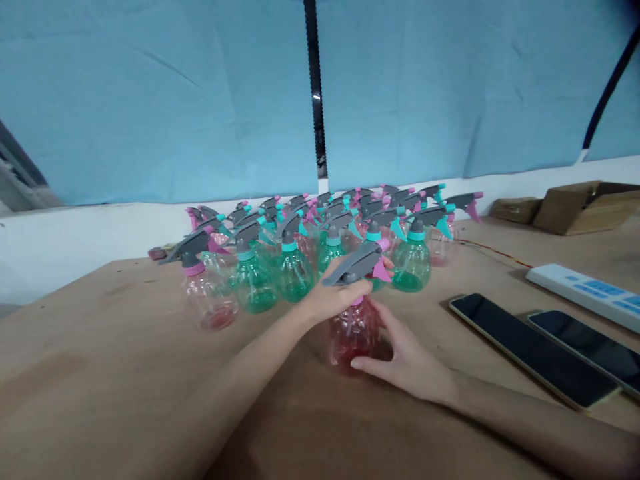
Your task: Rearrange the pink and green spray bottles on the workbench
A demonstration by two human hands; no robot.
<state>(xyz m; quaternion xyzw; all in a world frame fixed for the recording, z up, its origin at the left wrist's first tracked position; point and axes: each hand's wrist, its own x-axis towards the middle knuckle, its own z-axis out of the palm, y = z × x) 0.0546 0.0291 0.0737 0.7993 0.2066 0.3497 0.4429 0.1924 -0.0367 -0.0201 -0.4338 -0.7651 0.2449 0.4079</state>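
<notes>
1 pink spray bottle (353, 340) is occupying both hands near the front of the brown table (125, 360); whether its base is touching the wood cannot be told. The person's right hand (417, 363) is cupping the bottle's right side, the thumb pressing low on the near face and the index finger reaching up toward the collar, these 2 spreading wide apart. Its other fingers are mostly hiding behind, so their spacing cannot be told. The left hand (337, 297) is wrapping the neck, its thumb lying across the front below the grey spray head (357, 263); its fingers are curling behind, and only some tips are showing beside the pink trigger (381, 270).

Right of the pink spray bottle, 2 dark-screened phones (533, 350) are lying side by side, with a white power strip (590, 293) resting beyond them. Left of and behind the bottle, 1 pink-collared bottle (207, 300) is standing beside several green spray bottles (255, 283), and more bottles with grey heads and pink or teal triggers are crowding behind. Farther right of it, an open cardboard box (575, 208) is sitting by the white wall (125, 233). Behind everything, a blue sheet (150, 100) is hanging.
</notes>
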